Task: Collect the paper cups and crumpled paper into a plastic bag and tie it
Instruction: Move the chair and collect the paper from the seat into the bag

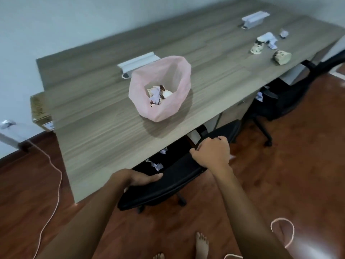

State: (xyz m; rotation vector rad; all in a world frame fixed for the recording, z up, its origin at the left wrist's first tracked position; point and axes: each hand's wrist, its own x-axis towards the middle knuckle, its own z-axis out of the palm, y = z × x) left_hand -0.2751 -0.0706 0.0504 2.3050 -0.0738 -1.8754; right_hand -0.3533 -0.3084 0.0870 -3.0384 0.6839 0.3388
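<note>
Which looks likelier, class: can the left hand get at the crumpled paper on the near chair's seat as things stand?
Probably not directly: the left hand grips the chair back, and the crumpled paper lies beyond it, under the table's edge.

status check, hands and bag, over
Both hands, left and right, grip chair back. Pink bag open on desk, part filled. Paper scraps on chair seat.
</note>
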